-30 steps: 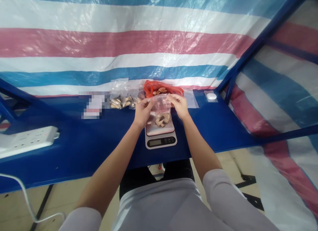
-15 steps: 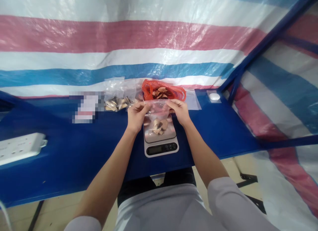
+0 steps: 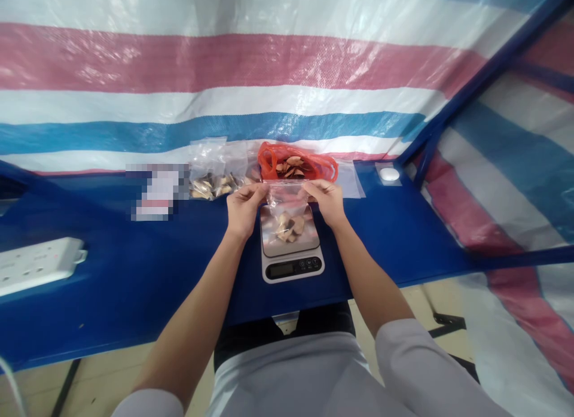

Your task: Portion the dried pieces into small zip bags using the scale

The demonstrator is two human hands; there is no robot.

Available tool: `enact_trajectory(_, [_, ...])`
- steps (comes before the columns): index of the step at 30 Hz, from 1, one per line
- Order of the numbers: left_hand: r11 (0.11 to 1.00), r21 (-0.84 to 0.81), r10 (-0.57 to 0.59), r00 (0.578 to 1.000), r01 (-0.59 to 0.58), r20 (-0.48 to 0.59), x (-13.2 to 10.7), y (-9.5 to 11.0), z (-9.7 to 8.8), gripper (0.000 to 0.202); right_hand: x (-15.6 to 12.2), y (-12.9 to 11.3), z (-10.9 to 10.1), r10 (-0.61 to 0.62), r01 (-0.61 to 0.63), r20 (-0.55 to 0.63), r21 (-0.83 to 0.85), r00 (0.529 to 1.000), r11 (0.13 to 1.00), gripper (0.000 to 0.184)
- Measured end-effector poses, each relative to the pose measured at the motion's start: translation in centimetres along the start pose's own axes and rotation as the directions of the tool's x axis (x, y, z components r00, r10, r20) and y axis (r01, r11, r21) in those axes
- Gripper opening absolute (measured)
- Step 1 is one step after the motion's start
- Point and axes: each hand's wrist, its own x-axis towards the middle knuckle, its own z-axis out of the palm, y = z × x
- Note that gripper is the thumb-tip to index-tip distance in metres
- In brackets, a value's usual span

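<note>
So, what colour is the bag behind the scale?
The plastic bag is orange-red, shown best in the head view.

A blue table (image 3: 134,273) carries a digital kitchen scale (image 3: 291,270) at its middle, a red plastic bag (image 3: 269,158) of brown pieces behind it, clear plastic bags (image 3: 207,160) of similar pieces, a blurred white item (image 3: 156,192), a white power strip (image 3: 40,264) and a small white disc (image 3: 389,174).

Our left hand (image 3: 244,210) and right hand (image 3: 327,201) drew further apart along the mouth of the clear zip bag (image 3: 287,192), the left moving outward past the corner of the kitchen scale (image 3: 291,267). Our view swung and levelled, so the scale and power strip (image 3: 40,266) sat lower, and the white cable (image 3: 6,375) nearly left the frame.
</note>
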Motion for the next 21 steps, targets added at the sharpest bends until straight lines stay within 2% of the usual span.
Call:
enact_trajectory(7, [0.992, 0.071, 0.105, 0.994, -0.102, -0.037, -0.31, 0.15, 0.32, 0.030, -0.36, -0.17, 0.31, 0.031, -0.032, 0.028, 0.035, 0.999, 0.999, 0.044])
enact_trajectory(14, [0.986, 0.050, 0.161, 0.981, -0.156, -0.105, -0.78, 0.38, 0.76, 0.033, 0.02, 0.04, 0.18, -0.029, 0.029, 0.021, 0.001, 0.999, 1.000, 0.042])
enact_trajectory(17, [0.986, 0.074, 0.158, 0.979, -0.149, -0.127, -0.91, 0.53, 0.83, 0.036, 0.06, 0.07, 0.25, -0.064, 0.064, 0.007, 0.028, 0.998, 0.998, 0.039])
enact_trajectory(21, [0.991, 0.104, 0.096, 0.989, -0.084, -0.115, -1.00, 0.87, 0.85, 0.038, -0.11, 0.12, 0.54, -0.031, 0.032, -0.008, 0.051, 0.999, 0.998, 0.038])
